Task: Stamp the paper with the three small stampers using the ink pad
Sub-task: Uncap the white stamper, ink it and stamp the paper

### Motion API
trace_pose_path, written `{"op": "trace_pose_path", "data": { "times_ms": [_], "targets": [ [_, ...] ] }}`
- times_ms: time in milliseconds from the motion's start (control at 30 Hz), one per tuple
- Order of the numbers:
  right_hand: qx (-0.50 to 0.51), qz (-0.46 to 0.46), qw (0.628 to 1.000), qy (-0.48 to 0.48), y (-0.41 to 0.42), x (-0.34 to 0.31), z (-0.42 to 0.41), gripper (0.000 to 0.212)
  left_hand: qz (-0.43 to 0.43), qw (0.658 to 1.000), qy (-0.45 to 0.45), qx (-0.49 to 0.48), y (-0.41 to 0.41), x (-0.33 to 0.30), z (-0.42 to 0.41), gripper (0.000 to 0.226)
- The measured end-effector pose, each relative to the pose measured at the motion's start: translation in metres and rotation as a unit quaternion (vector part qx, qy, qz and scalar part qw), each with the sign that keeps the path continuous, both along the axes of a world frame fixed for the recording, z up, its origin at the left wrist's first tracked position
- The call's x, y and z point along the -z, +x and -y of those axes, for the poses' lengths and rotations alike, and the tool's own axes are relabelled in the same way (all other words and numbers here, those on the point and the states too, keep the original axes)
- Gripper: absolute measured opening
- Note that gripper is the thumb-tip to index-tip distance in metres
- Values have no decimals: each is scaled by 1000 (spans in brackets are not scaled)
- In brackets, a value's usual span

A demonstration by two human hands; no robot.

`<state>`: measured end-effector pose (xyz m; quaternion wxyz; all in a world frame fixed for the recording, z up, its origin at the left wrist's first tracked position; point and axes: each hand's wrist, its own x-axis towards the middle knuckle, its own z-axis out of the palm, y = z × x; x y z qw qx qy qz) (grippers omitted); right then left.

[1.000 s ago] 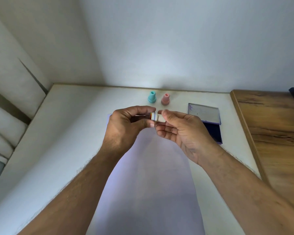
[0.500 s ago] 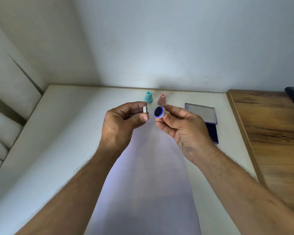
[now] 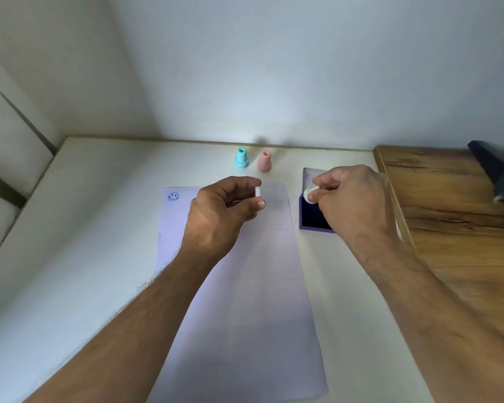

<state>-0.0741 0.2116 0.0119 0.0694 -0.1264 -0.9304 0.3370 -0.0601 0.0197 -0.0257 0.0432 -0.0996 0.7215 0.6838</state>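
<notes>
Right hand (image 3: 352, 199) moved right, white stamper (image 3: 309, 194) pinched over ink pad (image 3: 312, 219).
Left hand (image 3: 224, 213) pinches cap (image 3: 257, 191) above paper (image 3: 245, 315); teal stamper (image 3: 241, 158), pink stamper (image 3: 264, 161) far.

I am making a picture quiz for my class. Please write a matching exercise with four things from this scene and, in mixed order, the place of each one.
Things:
1. white cap
2. white stamper
3. smiley print
4. teal stamper

Places:
a. far left corner of the paper
b. in the right hand, over the ink pad
c. standing beside the pink stamper
d. pinched in the left hand

Pairs: 1-d, 2-b, 3-a, 4-c
</notes>
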Motion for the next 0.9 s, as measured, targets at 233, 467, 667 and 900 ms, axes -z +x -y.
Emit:
{"op": "trace_pose_path", "data": {
  "times_ms": [233,467,667,900],
  "targets": [
    [-46,35,995,81,3,12,5,19,5,1000,-15,11,1,1,-3,27],
    [-40,71,991,108,-1,11,10,16,4,999,-29,12,2,4,1,26],
    [-18,96,990,106,-12,6,9,13,3,1000,1,-10,-3,-1,12,26],
    [-2,133,987,88,-20,6,10,15,9,1000,4,-12,-2,-2,16,26]
  ]
}}
